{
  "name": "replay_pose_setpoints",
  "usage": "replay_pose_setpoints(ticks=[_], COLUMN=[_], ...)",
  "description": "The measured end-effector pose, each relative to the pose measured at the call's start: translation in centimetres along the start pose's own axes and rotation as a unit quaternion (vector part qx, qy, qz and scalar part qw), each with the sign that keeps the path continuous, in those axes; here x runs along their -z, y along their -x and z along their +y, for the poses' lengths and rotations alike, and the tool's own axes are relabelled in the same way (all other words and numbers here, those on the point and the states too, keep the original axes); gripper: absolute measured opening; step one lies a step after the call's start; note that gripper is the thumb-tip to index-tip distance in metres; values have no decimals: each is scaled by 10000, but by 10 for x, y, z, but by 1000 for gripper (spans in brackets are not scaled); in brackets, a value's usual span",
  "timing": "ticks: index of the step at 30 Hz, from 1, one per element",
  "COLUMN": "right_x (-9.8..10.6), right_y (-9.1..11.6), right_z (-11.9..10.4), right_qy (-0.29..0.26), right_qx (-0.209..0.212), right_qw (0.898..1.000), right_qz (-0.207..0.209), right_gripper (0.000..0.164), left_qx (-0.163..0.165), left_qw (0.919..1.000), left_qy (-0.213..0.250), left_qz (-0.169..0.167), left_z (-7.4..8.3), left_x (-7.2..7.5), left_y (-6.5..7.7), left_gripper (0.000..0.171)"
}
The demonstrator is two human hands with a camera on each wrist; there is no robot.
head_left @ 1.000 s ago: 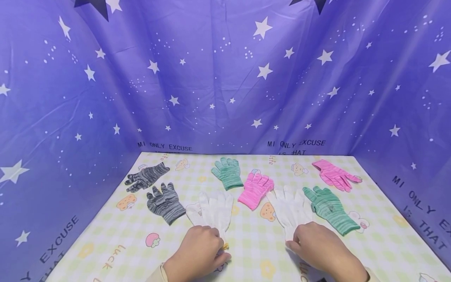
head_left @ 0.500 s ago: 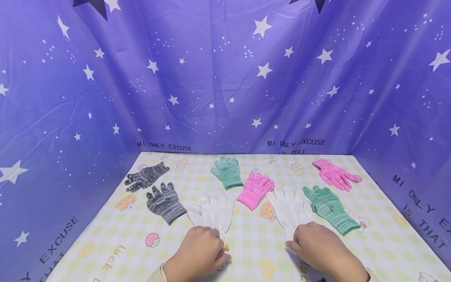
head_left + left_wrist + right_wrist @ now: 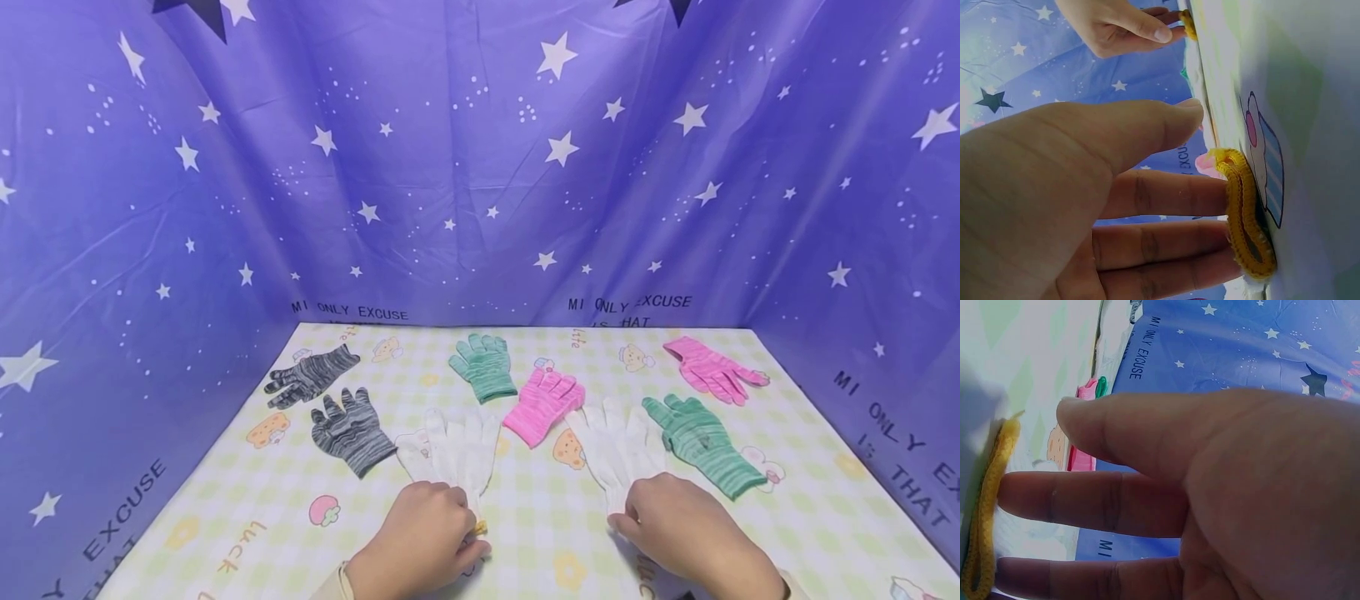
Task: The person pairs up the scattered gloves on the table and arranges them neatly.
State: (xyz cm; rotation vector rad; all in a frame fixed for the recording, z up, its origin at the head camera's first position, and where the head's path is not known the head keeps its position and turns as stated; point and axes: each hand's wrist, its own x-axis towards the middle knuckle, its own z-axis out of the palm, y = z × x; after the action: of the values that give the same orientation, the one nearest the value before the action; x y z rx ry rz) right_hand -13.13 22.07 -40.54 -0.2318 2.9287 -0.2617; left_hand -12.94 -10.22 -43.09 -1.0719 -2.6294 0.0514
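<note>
Two white knit gloves lie flat with their fingers pointing away from me. My left hand point(image 3: 423, 529) is over the cuff end of the left white glove point(image 3: 461, 446). In the left wrist view its straight fingertips touch the glove's yellow cuff edge point(image 3: 1235, 212), and the thumb stands apart. My right hand point(image 3: 678, 525) is at the cuff of the right white glove point(image 3: 618, 446). The right wrist view has straight fingers resting against the yellow cuff edge point(image 3: 985, 506), the thumb clear of it. Each hand partly hides its glove's cuff in the head view.
Two dark grey gloves point(image 3: 352, 433) lie at left. One green glove point(image 3: 483, 367) is at the back, another green glove point(image 3: 705, 446) at right. A pink glove point(image 3: 545, 406) lies between the white ones; another pink glove point(image 3: 716, 371) is far right. Starry purple curtains point(image 3: 480, 167) surround the checked tablecloth point(image 3: 262, 492).
</note>
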Motion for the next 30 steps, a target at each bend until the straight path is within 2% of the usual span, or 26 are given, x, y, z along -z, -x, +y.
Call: replay_pose_setpoints(ticks=[19, 30], right_x=[2, -1], right_y=[2, 2], right_z=[-2, -1], right_qy=[93, 82], right_qx=[-83, -54], right_qw=[9997, 9999], right_qz=[-205, -140], right_gripper=[33, 35], left_qx=[-127, -296], left_qw=[9997, 9980], left_qy=[24, 90], left_qz=[217, 544], left_z=[1, 2], left_x=[1, 0], left_y=[1, 3], left_gripper=[46, 45])
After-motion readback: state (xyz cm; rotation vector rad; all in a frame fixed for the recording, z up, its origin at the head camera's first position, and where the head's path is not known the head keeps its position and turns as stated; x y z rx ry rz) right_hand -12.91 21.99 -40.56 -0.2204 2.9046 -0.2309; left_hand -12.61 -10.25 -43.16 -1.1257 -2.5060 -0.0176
